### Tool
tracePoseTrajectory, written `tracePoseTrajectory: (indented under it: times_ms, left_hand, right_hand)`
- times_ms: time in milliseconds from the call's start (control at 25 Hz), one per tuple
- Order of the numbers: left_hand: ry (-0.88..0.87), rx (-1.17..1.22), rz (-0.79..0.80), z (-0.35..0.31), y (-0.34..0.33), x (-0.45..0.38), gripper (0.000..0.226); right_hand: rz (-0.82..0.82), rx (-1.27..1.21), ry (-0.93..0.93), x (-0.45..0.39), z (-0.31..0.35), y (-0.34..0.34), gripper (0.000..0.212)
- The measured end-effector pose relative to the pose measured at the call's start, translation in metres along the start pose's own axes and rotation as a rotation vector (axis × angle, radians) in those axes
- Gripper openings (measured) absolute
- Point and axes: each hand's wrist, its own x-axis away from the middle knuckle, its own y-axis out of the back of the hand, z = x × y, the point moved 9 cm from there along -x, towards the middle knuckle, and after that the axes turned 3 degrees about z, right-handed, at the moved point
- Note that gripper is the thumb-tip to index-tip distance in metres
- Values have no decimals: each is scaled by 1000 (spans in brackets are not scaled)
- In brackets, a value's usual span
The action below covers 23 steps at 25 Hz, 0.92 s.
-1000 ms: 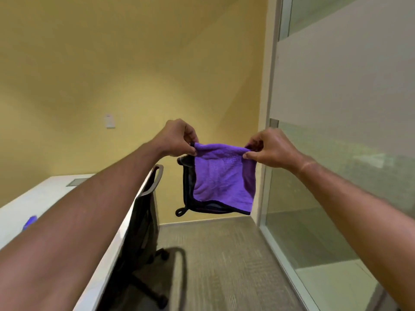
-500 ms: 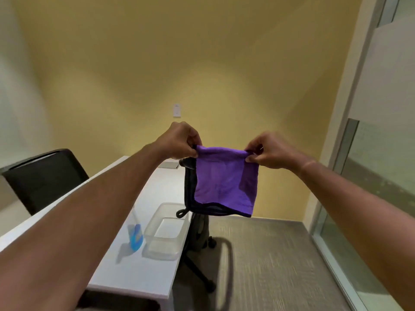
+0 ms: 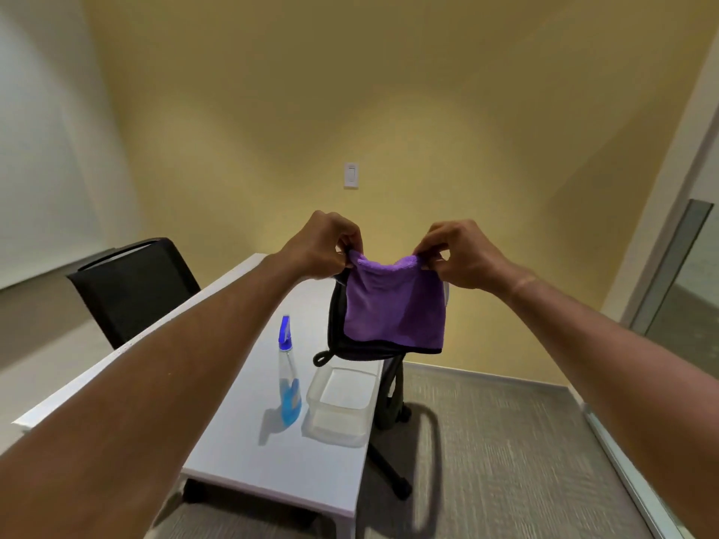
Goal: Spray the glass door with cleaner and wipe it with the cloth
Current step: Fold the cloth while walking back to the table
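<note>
Spray bottle [image 3: 288,377] beside tub [image 3: 339,406].

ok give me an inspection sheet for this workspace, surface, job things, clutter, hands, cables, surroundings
surface: white table, bare apart from two items near its right edge
job's things: purple cloth with dark trim, folded, held up in the air over the table; spray bottle upright on the table, blue liquid low in it; glass door at the far right edge
clutter: clear plastic container beside the bottle, looks empty
grippers: left hand and right hand each pinch a top corner of the cloth
cables: nothing seen
surroundings: yellow wall with a light switch, black chair left of the table, another chair base at its right, grey carpet
</note>
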Motion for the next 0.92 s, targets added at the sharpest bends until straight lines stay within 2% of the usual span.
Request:
tracePoseTrajectory:
  times_ms: [280, 400, 480, 600, 680, 840, 920]
  left_hand:
    - [-12, 2, -47, 39, -11, -25, 27]
    - [-25, 26, -93, 54, -15, -47, 27]
    - [-40, 19, -115, 59, -16, -64, 28]
    - [-26, 38, -162, 70, -16, -88, 30]
    - [-10, 52, -209, 78, -15, -98, 28]
    - [15, 53, -252, 94, -18, -112, 23]
    - [39, 53, -267, 102, -20, -117, 22]
  right_hand:
    - [-13, -78, 74, -54, -7, -44, 42]
    - [-19, -164, 82, -80, -26, -59, 39]
    - [-48, -137, 86, -99, -39, -63, 34]
    - [-194, -88, 88, -121, -61, -58, 20]
    - [-235, -184, 62, -131, -77, -61, 13]
    - [-43, -543, -61, -149, -102, -97, 8]
    - [125, -798, -107, -152, -105, -113, 18]
